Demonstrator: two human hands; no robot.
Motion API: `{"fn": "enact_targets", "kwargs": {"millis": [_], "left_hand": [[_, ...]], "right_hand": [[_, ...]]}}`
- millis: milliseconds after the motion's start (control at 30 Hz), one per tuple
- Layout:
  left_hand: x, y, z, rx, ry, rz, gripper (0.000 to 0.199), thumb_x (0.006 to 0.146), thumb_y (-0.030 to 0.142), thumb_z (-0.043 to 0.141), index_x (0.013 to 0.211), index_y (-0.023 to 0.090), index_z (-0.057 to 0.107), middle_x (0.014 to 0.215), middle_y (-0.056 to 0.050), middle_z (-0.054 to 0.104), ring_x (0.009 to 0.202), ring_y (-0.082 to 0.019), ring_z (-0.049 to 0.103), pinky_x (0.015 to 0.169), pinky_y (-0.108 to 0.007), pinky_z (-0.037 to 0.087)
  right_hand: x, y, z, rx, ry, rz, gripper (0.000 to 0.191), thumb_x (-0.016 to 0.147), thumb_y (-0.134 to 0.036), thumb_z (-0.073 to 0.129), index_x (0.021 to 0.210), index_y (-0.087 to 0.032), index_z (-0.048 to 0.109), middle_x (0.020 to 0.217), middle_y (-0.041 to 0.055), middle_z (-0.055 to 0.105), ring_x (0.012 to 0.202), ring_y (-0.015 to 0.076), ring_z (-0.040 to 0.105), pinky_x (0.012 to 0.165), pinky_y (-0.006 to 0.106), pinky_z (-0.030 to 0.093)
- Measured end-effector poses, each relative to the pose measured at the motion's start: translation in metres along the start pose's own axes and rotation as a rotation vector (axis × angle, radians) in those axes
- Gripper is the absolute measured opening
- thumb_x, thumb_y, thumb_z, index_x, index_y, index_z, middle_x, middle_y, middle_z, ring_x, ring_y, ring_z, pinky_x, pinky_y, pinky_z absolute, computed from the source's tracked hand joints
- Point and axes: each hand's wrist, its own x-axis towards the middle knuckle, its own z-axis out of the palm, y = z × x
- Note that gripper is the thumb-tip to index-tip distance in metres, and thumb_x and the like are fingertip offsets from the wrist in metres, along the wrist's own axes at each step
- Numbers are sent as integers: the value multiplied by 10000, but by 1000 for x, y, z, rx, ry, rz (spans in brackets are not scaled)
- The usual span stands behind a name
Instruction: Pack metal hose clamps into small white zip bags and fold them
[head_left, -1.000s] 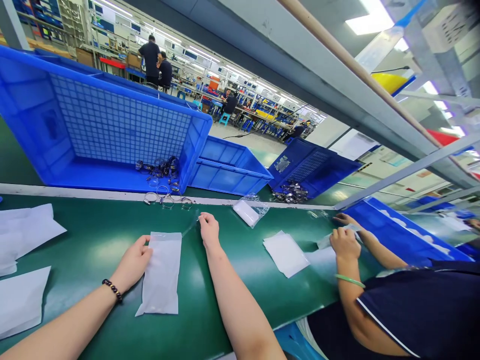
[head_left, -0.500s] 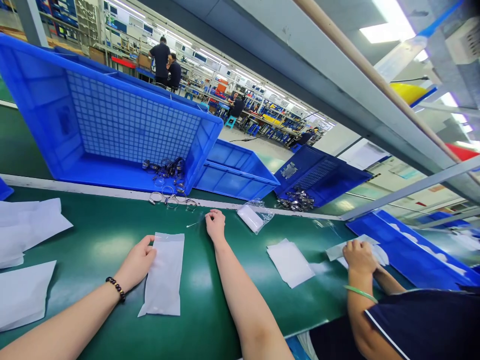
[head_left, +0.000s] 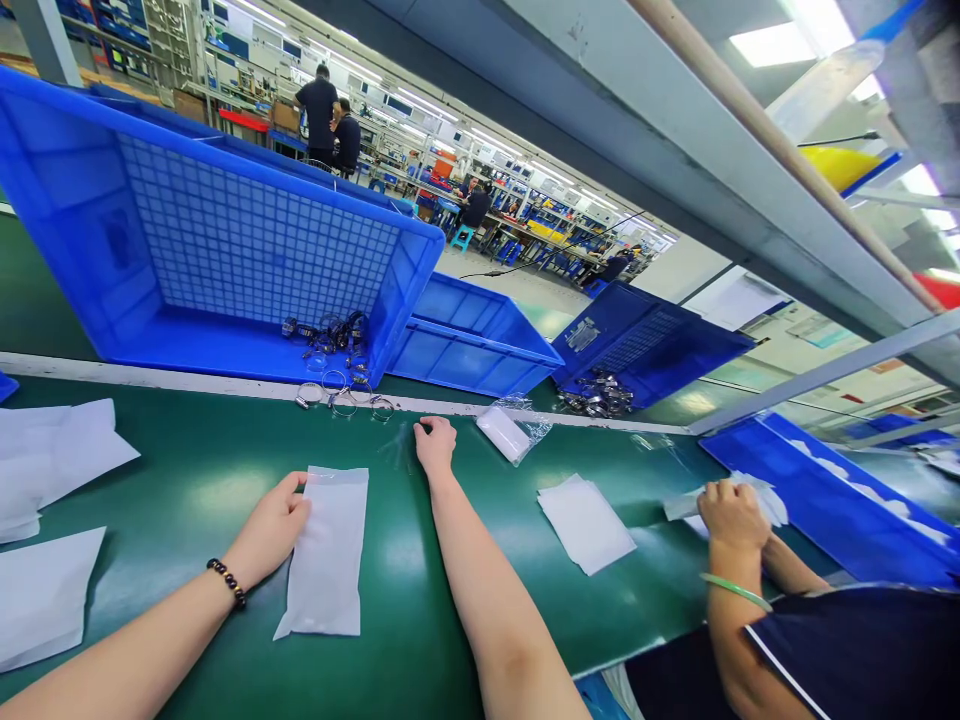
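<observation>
My left hand [head_left: 274,525] pinches the upper left edge of a white pouch [head_left: 326,555], which lies flat on the green table. Thumb and fingers of my right hand [head_left: 435,447] are closed together near the table's far edge. Beside those fingertips is a faint, blurred, clear thing [head_left: 396,447]; whether they grip it I cannot tell. Just beyond sit several metal hose clamps [head_left: 343,402] on the pale ledge. To the right of my right hand lies a clear plastic bag with a white block [head_left: 504,432] in it.
A large tilted blue crate [head_left: 255,240] holds more clamps. A smaller blue bin [head_left: 480,350] and a dark blue crate [head_left: 645,340] stand beside it. White pouches [head_left: 52,595] lie left, white sheets [head_left: 585,525] right. A co-worker's hand [head_left: 731,515] handles a pouch at right.
The small white-tipped thing beside my right fingertips now shows as a clear blur. My right hand has shifted very slightly; my left stays on the pouch. The co-worker's hands moved a little right.
</observation>
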Motion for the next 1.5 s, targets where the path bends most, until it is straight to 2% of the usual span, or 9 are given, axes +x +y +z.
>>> {"fn": "enact_targets", "kwargs": {"millis": [433, 533, 633, 767, 833, 967, 1067, 1200, 1500], "left_hand": [[2, -4, -1, -96, -40, 3, 345, 752, 318, 443, 1076, 201, 469, 560, 57, 572, 457, -126, 496, 440, -200, 336], [2, -2, 0, -98, -24, 16, 231, 747, 332, 456, 925, 192, 503, 556, 55, 563, 458, -112, 474, 448, -192, 324], [0, 2, -2, -54, 23, 43, 181, 753, 356, 464, 802, 187, 506, 517, 62, 520, 452, -100, 438, 452, -188, 312], [-1, 8, -5, -17, 76, 50, 185, 729, 373, 504, 719, 188, 504, 466, 81, 435, 429, -84, 395, 429, -179, 303], [0, 11, -6, -51, 91, 9, 191, 707, 378, 527, 706, 189, 500, 464, 88, 422, 385, -66, 351, 384, -172, 280], [1, 15, -8, -245, 91, -102, 247, 643, 384, 609, 660, 187, 460, 490, 82, 434, 366, -49, 339, 313, -152, 257], [0, 19, -10, -409, 32, -196, 284, 617, 348, 663, 675, 189, 435, 561, 54, 491, 467, -74, 447, 345, -150, 373], [-6, 27, -13, -512, 14, -260, 273, 648, 308, 678, 715, 180, 446, 620, 51, 498, 549, -68, 481, 603, -297, 553], [-26, 46, -9, -305, -79, -132, 251, 693, 382, 636, 775, 182, 509, 811, 9, 563, 860, -146, 552, 833, -334, 466]], "right_hand": [[-24, -21, -35, 272, 46, 26, 271, 802, -323, 406, 962, -154, 545, 1092, 132, 541, 1054, 229, 466, 881, 353, 369], [-47, -33, -43, 375, -136, 74, 305, 811, -398, 415, 937, -159, 557, 918, 102, 613, 801, 187, 578, 680, 300, 457], [-78, -44, -48, 460, -429, 137, 324, 751, -451, 516, 838, -152, 608, 696, 55, 633, 457, 122, 535, 404, 240, 403], [-113, -58, -47, 610, -820, 306, 295, 641, -394, 643, 788, -140, 619, 723, 46, 652, 350, 82, 507, 280, 190, 333], [-121, -64, -43, 687, -922, 406, 285, 616, -378, 660, 757, -139, 596, 647, 15, 630, 338, 72, 504, 263, 162, 317], [-124, -69, -34, 718, -880, 440, 246, 582, -327, 682, 668, -155, 529, 405, -61, 510, 294, 72, 468, 253, 131, 291], [-123, -69, -33, 741, -834, 445, 238, 573, -289, 684, 639, -166, 490, 344, -79, 469, 278, 75, 455, 250, 125, 289], [-125, -72, -40, 786, -807, 456, 267, 581, -301, 685, 671, -170, 472, 382, -66, 502, 339, 110, 531, 285, 147, 372], [-133, -79, -60, 1002, -860, 449, 326, 596, -285, 736, 750, -157, 478, 666, 15, 635, 745, 198, 673, 570, 249, 543]]}}
